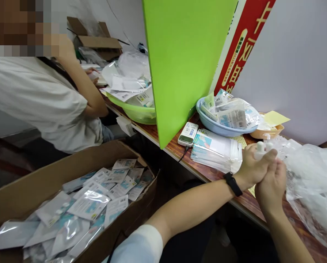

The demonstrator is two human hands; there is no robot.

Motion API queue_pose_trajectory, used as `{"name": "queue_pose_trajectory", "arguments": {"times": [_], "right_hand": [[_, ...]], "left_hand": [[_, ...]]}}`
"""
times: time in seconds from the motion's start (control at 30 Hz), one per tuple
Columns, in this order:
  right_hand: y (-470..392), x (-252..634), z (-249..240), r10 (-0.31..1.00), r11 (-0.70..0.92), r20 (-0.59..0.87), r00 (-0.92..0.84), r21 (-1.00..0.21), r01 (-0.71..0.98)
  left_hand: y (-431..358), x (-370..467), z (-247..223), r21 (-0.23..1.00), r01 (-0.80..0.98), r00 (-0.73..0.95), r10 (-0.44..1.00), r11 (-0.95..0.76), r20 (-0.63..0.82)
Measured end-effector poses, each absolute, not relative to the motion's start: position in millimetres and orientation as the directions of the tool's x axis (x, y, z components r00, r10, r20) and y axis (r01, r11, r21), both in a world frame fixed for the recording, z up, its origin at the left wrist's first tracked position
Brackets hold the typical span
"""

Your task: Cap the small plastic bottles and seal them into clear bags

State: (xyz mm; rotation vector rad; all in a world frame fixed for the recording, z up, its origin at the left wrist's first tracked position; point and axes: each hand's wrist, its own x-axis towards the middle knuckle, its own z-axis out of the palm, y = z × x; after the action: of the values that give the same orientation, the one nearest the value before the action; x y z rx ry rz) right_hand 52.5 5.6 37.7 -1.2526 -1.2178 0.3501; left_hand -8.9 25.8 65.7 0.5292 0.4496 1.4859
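Over the table's front edge, my left hand (pixel 251 165), with a black band (pixel 232 184) on its wrist, is closed around small white round-tipped pieces (pixel 260 149). My right hand (pixel 271 182) presses against it from the right, its fingers curled; what lies inside its fingers is hidden. Just left of my hands lies a stack of clear packets with printed cards (pixel 215 148). A large clear plastic bag (pixel 314 179) with whitish contents sits close by on the right.
A blue basin (pixel 223 126) of packets and a small orange basket (pixel 267 131) stand behind. A white device (pixel 188 134) with a cable lies beside a green divider (pixel 185 65). A cardboard box (pixel 56 170) holds many packets. Another person (pixel 42 91) sits at left near a green basin (pixel 137 111).
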Motion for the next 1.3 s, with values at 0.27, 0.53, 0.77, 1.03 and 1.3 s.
{"name": "queue_pose_trajectory", "arguments": {"times": [0.27, 0.53, 0.77, 1.03, 1.3], "right_hand": [[7.2, 58.2, 40.2, 0.766, 0.323, 0.429, 0.478, -0.9, 0.291], [27.8, 63.9, 51.2, 0.765, 0.344, 0.423, 0.486, -0.906, 0.246], [49.0, 114.1, 26.0, 0.84, 0.165, 0.247, 0.483, -0.964, 0.207], [51.4, 100.2, 29.8, 0.91, 0.105, 0.16, 0.383, -0.981, 0.161], [48.9, 73.8, 40.4, 0.975, 0.045, 0.082, 0.207, -0.984, 0.175]], "left_hand": [[25.3, -7.6, 60.6, 0.794, -0.485, -0.118, 0.927, -0.366, 0.355], [35.7, -45.0, 53.0, 0.771, 0.458, 0.143, 0.892, -0.443, 0.428], [48.3, -115.3, 36.0, 0.172, 0.899, 0.389, 0.915, -0.403, 0.108], [40.9, -117.1, 27.5, 0.38, 0.829, 0.323, 0.907, -0.409, 0.272], [47.2, -118.2, 22.4, 0.663, 0.645, 0.108, 0.904, -0.38, 0.414]]}}
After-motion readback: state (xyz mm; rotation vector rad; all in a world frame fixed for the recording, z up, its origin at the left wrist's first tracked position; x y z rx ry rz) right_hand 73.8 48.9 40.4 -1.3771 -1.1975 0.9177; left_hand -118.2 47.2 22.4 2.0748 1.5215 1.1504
